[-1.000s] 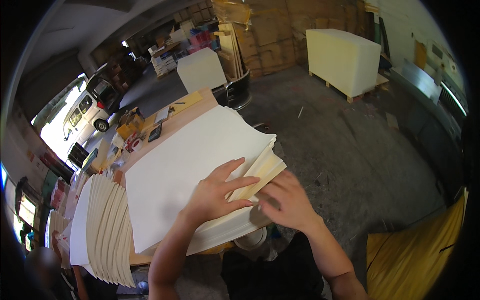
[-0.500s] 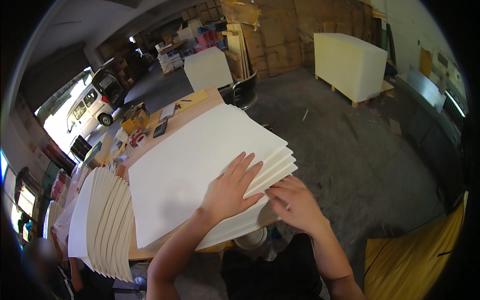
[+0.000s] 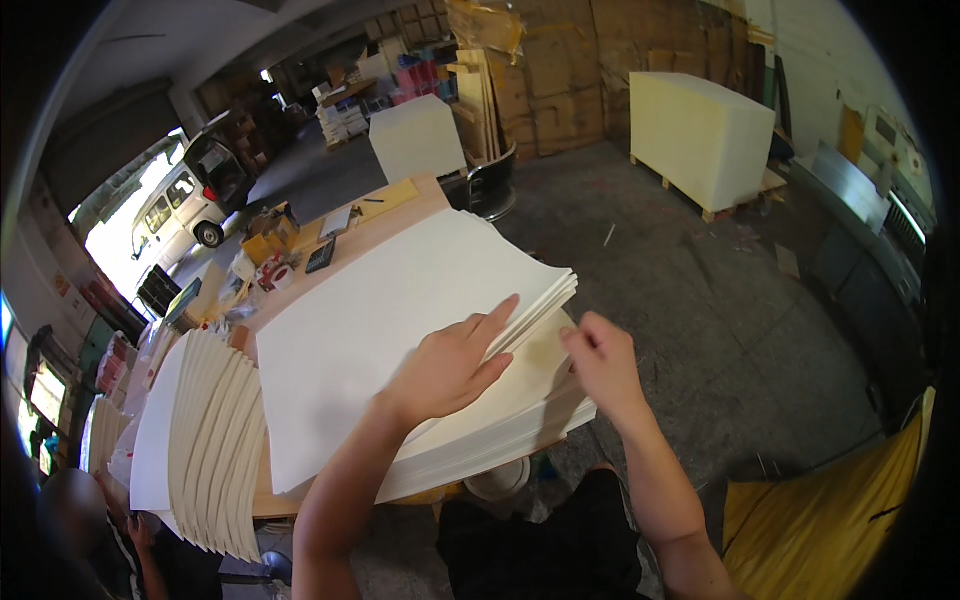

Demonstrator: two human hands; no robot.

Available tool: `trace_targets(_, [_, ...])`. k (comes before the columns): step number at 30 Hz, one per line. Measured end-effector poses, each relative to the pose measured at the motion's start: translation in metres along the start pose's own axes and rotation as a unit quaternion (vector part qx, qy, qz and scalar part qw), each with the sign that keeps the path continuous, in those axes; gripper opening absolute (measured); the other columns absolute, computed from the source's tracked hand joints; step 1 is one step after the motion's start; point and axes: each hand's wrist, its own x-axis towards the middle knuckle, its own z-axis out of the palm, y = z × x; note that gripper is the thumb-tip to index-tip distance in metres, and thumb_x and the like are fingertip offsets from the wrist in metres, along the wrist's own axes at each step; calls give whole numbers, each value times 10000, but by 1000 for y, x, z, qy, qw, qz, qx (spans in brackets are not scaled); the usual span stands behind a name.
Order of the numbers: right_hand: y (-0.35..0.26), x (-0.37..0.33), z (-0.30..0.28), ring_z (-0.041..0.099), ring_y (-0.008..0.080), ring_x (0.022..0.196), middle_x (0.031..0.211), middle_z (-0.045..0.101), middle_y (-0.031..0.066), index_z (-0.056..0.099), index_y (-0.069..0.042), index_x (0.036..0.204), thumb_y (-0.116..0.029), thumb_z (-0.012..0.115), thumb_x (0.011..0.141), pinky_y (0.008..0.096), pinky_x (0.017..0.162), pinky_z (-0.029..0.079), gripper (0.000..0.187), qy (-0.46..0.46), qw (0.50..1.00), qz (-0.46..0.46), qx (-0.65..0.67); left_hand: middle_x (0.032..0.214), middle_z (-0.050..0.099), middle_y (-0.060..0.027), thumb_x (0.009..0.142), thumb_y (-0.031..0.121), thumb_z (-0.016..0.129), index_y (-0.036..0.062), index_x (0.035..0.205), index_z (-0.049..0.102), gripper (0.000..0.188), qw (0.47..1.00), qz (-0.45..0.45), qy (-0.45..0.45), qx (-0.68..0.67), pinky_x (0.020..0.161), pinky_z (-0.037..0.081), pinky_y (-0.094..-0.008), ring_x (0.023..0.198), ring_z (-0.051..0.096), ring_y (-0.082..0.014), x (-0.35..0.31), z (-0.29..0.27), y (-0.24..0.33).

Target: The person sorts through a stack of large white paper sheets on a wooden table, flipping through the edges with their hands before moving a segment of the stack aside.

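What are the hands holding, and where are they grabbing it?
The left hand presses flat on a lifted batch of white paper sheets near its right edge; the right hand pinches that stack's right edge.

I saw the stack of large white paper sheets [image 3: 380, 330] lying flat on the table — its upper sheets lifted, corner edges fanned.

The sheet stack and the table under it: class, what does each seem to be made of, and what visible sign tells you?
Sheet stack: apparently paper or thin card, matt off-white; the corner layers bend and fan under the left hand. Table: probably wood or board, smooth tan surface.
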Motion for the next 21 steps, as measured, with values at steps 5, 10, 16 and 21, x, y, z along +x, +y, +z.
trace_targets(5, [5,3,-1,545,83,549,620,530,-20,481,-117,677,-287,715,996,262,485,380,430,-25,982,73,173,1521,537,-205,1026,173,620,250,1461,619,441,999,22,-28,-15,976,567,-445,1116,696,-381,0,-8,12])
trace_targets(10, [-6,11,-5,569,97,546,622,565,-20,543,-135,684,-300,698,1007,251,505,382,394,-68,920,191,336,1599,474,-190,999,320,670,341,1385,687,387,998,-4,-27,-54,1011,560,-451,1170,685,-406,-7,-3,-5])
trace_targets(16, [-8,9,-5,580,103,554,632,583,-10,547,-140,680,-278,691,1013,253,518,405,388,-66,909,205,357,1606,474,-182,849,518,821,379,1414,670,602,999,-13,-34,-14,1133,475,-466,1371,544,-417,-12,1,7])
trace_targets(21, [-6,9,-7,582,102,565,631,580,-11,554,-136,690,-289,692,1015,239,522,403,385,-76,908,202,359,1588,497,-182,824,468,867,349,1420,673,638,999,8,-43,-11,1119,481,-452,1338,567,-398,-8,-3,3])
